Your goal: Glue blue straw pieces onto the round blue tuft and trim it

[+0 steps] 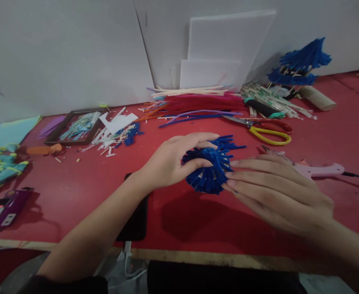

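Note:
Above the red tabletop I see a round, ruffled piece made of blue pipe cleaners [208, 173], with loose blue ends sticking out at its far right side. My left hand [179, 159] grips it from the left, thumb across the near face and fingers over the far edge. From the right, my right hand [274, 190] reaches in with its fingers stretched out side by side, their tips against the piece's right edge. Just beyond the right hand lies a pink glue gun [317, 169], partly hidden by the fingers.
Yellow-and-red-handled scissors [270, 134] lie beyond my hands, before bundled pipe cleaners [200, 104]. A blue tiered model [302, 67] stands back right. A dark phone [135, 220] lies under my left forearm. Left are a framed tray [53, 134], scraps and a purple power strip [9, 210].

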Motion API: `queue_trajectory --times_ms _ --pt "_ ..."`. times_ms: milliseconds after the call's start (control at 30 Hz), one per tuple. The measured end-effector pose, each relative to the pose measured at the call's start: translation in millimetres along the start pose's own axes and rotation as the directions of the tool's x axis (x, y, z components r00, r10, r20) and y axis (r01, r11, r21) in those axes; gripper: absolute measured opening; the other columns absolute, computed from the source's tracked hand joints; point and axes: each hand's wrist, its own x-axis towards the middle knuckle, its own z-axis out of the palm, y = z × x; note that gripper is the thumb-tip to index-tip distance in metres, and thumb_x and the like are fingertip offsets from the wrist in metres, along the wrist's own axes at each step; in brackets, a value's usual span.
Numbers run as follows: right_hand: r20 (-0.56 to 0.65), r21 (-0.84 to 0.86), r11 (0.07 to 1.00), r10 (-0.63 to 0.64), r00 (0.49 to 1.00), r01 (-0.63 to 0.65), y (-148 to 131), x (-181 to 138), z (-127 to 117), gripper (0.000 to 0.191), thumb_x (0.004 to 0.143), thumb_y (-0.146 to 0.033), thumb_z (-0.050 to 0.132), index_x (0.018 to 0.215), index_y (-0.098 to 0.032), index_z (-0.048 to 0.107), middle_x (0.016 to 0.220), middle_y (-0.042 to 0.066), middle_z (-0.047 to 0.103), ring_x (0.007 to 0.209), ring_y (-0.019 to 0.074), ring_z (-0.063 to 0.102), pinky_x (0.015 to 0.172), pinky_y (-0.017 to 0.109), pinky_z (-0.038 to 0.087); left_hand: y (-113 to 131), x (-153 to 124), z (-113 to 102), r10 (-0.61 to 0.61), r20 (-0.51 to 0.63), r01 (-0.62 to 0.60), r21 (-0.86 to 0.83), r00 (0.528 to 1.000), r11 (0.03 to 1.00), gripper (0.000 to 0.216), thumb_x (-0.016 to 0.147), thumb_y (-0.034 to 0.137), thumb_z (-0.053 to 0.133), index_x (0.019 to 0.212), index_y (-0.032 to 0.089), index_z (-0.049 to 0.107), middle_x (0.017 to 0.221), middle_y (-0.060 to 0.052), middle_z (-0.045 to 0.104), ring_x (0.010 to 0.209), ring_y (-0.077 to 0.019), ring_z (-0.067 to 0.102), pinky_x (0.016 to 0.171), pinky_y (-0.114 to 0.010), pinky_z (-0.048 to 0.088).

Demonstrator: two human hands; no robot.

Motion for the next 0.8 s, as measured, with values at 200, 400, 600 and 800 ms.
queue_trajectory --times_ms 200,400,600,800 --pt "-0.051 0.083 0.994 0.079 0.996 -0.075 -3.7 -9.9 13.9 0.012 0.086 -0.011 0.077 0.091 -0.020 0.072 0.088 0.004 0.082 0.091 0.0202 0.078 0.081 0.037 0.065 5.0 -2.5 4.8 -0.026 -0.047 0.029 0.062 0.999 0.998 0.036 0.098 0.029 0.070 0.132 0.020 0.063 0.124 -0.009 0.079 0.111 -0.0204 0.078 0.102 -0.030 0.059" --pt "-0.051 0.116 0.984 0.142 0.989 -0.135 -7.1 -10.7 18.0 0.013 0.084 -0.009 0.079 0.088 -0.019 0.072 0.086 0.004 0.080 0.087 0.0190 0.073 0.077 0.036 0.063 9.8 -3.5 2.8 -0.033 -0.022 0.037 0.182 0.999 0.983 0.025 0.102 0.030 0.064 0.124 0.019 0.069 0.121 -0.008 0.080 0.113 -0.0213 0.077 0.103 -0.034 0.059" --pt "-0.106 0.040 0.990 0.141 0.984 -0.138 -14.8 -9.3 6.5 0.021 0.080 -0.005 0.081 0.083 -0.022 0.071 0.083 0.001 0.080 0.080 0.0177 0.073 0.079 0.039 0.062 11.1 -5.8 5.3 -0.059 -0.049 0.066 0.166 0.997 0.984 0.024 0.104 0.026 0.060 0.124 0.015 0.069 0.122 -0.009 0.080 0.115 -0.0199 0.077 0.103 -0.030 0.059" --pt "-0.096 -0.010 0.991 0.135 0.986 -0.136 -16.5 -10.1 9.3 0.020 0.081 -0.008 0.081 0.083 -0.025 0.070 0.084 -0.002 0.080 0.080 0.0174 0.073 0.083 0.040 0.060 11.8 -6.6 6.6 -0.094 -0.067 0.100 0.092 0.993 0.991 0.025 0.105 0.027 0.057 0.124 0.016 0.068 0.127 -0.009 0.078 0.119 -0.0203 0.075 0.105 -0.030 0.059"
